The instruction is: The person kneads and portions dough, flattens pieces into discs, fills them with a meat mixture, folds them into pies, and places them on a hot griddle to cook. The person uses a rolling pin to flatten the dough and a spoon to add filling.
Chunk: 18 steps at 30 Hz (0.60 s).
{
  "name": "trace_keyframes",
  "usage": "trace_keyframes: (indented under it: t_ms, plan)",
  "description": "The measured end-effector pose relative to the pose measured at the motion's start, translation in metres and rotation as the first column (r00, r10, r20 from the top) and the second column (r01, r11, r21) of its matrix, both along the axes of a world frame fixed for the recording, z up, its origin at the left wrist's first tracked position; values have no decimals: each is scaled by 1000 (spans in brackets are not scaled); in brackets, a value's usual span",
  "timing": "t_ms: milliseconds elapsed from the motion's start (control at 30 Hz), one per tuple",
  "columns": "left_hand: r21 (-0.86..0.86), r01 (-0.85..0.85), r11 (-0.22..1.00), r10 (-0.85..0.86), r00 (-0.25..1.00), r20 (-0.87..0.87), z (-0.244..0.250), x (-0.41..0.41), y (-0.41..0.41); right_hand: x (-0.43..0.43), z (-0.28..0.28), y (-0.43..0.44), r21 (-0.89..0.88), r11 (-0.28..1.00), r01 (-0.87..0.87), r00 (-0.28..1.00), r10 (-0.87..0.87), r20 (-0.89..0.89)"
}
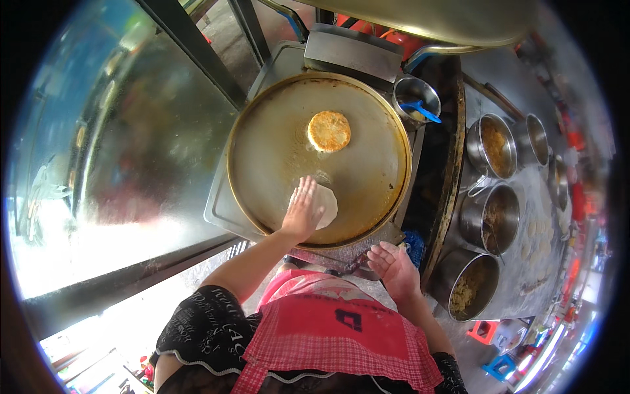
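My left hand lies palm down on the left part of a pale, flat round of dough, near the front of a large round griddle. Its fingers are nearly straight and point away from me. Farther back on the same griddle sits a browned round flatbread, apart from the dough. My right hand hangs in the air off the griddle's front right edge, palm turned up and inward, fingers slightly curled, with nothing seen in it. A pale dusting shows on its skin.
A steel pot with a blue-handled utensil stands behind the griddle's right edge. Farther right, a floured metal table bears several steel pots of fillings and small dough pieces. A large metal lid overhangs the back; a dark post rises at left.
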<state>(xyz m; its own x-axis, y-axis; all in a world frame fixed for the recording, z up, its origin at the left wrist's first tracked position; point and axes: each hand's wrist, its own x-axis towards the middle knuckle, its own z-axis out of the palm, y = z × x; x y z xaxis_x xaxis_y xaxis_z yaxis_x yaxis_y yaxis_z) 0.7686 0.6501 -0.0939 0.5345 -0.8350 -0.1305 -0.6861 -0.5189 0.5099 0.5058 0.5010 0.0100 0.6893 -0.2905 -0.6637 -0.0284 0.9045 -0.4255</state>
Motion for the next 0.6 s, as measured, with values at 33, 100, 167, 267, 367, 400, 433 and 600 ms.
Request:
trace_keyframes:
  t_ms: [33, 100, 167, 267, 367, 400, 433, 600]
  plan:
    - [-7, 75, 997, -75, 997, 23, 9, -2, 3, 2, -1, 1, -11, 1000, -18, 1000, 18, -16]
    - [109, 287, 952, -294, 954, 53, 19, 15, -7, 12, -2, 2, -30, 998, -64, 997, 62, -48]
    - [170, 383, 908, -400, 913, 80, 19, 30, -13, 27, -2, 2, -43, 996, -84, 996, 83, -41]
    - [10, 19, 1000, -20, 999, 45, -2, 10, -9, 48, -3, 4, -61, 993, -105, 994, 103, -28]
    - [18, 215, 976, -216, 975, 47, 7, 10, 2, 65, -11, 7, -73, 985, -156, 987, 154, -34]
    - [69, 332, 941, -336, 940, 56, 8, 16, 0, 73, -13, 8, -85, 978, -190, 981, 185, -55]
    - [121, 443, 888, -453, 889, 68, 9, 25, -3, 84, -15, 9, -102, 970, -221, 974, 215, -69]
    - [-60, 86, 995, -84, 996, 37, 12, 24, 4, 131, -38, 15, -60, 987, -149, 989, 147, -32]
